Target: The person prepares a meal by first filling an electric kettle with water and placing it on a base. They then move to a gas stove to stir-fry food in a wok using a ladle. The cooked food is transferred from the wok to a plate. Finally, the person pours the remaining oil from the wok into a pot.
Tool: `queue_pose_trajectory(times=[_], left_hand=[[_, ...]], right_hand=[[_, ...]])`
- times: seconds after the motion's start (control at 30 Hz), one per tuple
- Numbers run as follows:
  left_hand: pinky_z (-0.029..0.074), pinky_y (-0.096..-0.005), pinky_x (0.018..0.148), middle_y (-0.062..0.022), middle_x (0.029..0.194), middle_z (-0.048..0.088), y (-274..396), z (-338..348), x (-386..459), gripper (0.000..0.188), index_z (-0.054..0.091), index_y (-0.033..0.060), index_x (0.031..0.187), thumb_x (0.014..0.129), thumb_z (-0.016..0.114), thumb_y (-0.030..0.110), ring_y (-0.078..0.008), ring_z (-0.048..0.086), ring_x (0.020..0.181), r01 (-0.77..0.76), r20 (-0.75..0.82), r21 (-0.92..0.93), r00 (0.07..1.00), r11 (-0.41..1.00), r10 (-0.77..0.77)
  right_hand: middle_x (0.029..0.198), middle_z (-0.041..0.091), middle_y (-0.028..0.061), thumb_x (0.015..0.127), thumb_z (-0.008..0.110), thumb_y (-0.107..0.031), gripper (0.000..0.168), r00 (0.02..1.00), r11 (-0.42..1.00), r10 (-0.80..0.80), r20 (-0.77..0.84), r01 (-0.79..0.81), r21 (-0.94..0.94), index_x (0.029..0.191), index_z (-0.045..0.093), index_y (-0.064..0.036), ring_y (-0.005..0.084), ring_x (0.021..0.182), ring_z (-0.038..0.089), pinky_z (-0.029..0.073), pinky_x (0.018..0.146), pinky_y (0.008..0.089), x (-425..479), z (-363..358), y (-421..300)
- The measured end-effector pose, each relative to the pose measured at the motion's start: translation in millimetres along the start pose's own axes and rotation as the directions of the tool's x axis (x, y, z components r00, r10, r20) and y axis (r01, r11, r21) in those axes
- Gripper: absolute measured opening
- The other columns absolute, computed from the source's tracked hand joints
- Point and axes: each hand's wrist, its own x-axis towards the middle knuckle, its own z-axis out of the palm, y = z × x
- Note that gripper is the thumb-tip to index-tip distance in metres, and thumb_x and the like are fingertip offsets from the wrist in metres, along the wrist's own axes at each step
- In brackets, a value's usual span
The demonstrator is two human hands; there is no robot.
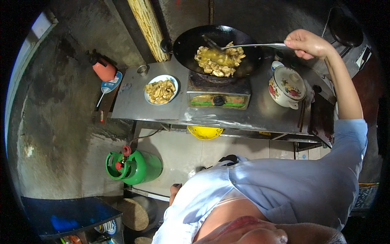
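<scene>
My right hand [307,44] grips the end of the long metal handle of a wok spatula [256,45]. The spatula's dark blade rests among pale yellow-brown chunks of food [221,59] in a black wok [186,56]. Under the wok stands a single-burner gas stove [218,100] with a black knob. To the left, a white plate [147,99] holds a heap of similar chunks. My left hand [175,189] hangs low beside my body, partly hidden by my light blue shirt; whether it holds anything is not visible.
A floral enamel pot [286,87] with a lid stands right of the stove on the metal counter [146,114]. A small metal cup [142,70] is near the wall. Below are a yellow colander [205,132] and a green gas cylinder [147,166]. An orange flask-like container [103,70] stands left.
</scene>
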Motion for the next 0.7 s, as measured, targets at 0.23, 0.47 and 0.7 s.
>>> queue_pose_trajectory(times=[0.23,0.47,0.7], left_hand=[[0.046,-0.0336,0.067,-0.0178,0.077,0.062,-9.2,13.0,-3.6,0.037,0.063,0.0001,0.081,0.070,0.063,0.035,-0.0275,0.060,0.075,0.033,0.026,-0.042,0.999,0.999,-0.032],[0.046,-0.0334,0.068,-0.0177,0.077,0.062,-32.4,23.6,-9.5,0.036,0.063,0.0000,0.082,0.071,0.063,0.034,-0.0272,0.061,0.075,0.087,0.018,-0.084,0.996,0.993,-0.086],[0.046,-0.0331,0.069,-0.0175,0.078,0.062,-43.9,23.7,-0.2,0.035,0.063,-0.0002,0.083,0.071,0.063,0.032,-0.0269,0.061,0.076,0.090,0.017,-0.076,0.996,0.993,-0.089]], right_hand=[[0.044,0.040,-0.0016,0.085,0.046,-0.027,0.029,0.959,0.985,0.105,0.264,-0.063,-0.162,0.076,0.055,-0.001,0.0021,0.029,0.027,0.018,0.027,0.0172,23.9,29.2,-95.8],[0.044,0.042,0.0010,0.086,0.042,-0.027,0.033,0.932,0.831,0.291,0.215,-0.134,-0.540,0.069,0.056,-0.002,0.0061,0.029,0.031,0.022,0.027,0.0207,43.8,55.9,-124.3],[0.046,0.045,0.0024,0.085,0.043,-0.027,0.033,0.961,0.802,0.230,0.154,-0.098,-0.589,0.067,0.055,-0.002,0.0097,0.035,0.039,0.032,0.032,0.0242,61.8,86.4,-104.8]])
